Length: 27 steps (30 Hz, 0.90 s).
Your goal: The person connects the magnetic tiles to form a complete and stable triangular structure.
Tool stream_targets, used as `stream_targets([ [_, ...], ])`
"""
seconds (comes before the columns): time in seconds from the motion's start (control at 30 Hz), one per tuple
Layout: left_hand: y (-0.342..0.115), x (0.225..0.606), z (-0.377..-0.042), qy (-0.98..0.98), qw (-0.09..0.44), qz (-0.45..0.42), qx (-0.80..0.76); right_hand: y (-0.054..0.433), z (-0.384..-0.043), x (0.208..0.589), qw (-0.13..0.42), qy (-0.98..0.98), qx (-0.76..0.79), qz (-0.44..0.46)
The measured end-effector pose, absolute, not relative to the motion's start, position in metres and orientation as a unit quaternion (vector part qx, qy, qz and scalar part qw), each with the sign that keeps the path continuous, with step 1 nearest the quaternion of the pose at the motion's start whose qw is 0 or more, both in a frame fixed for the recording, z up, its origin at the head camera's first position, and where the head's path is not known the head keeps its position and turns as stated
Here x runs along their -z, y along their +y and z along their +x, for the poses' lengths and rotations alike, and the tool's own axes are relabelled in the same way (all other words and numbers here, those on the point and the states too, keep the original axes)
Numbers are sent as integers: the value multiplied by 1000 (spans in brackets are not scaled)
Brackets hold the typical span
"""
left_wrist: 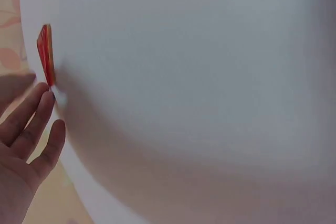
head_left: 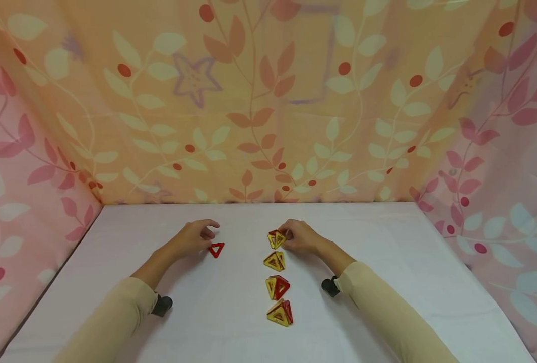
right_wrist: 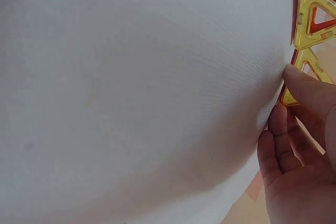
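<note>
Fingertips of the left hand [head_left: 193, 239] [left_wrist: 26, 145] meet the near end of a red triangular magnetic tile [head_left: 216, 249] [left_wrist: 47, 56] at the left of the table; the fingers are loosely extended. The right hand [head_left: 301, 236] [right_wrist: 299, 140] pinches the farthest small pyramid of yellow and red magnetic tiles [head_left: 275, 239] [right_wrist: 294, 94] between thumb and fingers. Toward the person, a column continues with a yellow tile pyramid [head_left: 275, 261], a yellow-and-red pyramid [head_left: 278, 287] and a nearest yellow-and-red pyramid [head_left: 280, 313].
A white cloth covers the table [head_left: 223, 307]. Patterned curtains [head_left: 259, 101] rise behind it and along both sides. Dark wrist cameras, one at the left sleeve [head_left: 161, 305] and one at the right sleeve [head_left: 330, 287], hang below the cuffs.
</note>
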State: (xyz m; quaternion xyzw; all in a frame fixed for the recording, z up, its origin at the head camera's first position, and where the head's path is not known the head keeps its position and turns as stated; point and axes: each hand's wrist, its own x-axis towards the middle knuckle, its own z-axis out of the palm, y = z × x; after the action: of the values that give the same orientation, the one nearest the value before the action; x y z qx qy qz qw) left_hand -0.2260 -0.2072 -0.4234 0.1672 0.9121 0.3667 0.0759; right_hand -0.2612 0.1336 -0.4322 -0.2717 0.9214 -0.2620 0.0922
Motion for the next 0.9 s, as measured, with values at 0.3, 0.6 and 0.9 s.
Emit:
stream_targets([
  [0.3, -227, 430, -219, 906, 74, 208, -362, 132, -263, 433, 99, 926, 260, -254],
  [0.6, -222, 433, -214, 896, 66, 204, -390, 132, -262, 431, 102, 921, 258, -274],
  [0.9, -214, 433, -212, 893, 53, 205, -397, 132, -261, 430, 104, 922, 262, -265],
])
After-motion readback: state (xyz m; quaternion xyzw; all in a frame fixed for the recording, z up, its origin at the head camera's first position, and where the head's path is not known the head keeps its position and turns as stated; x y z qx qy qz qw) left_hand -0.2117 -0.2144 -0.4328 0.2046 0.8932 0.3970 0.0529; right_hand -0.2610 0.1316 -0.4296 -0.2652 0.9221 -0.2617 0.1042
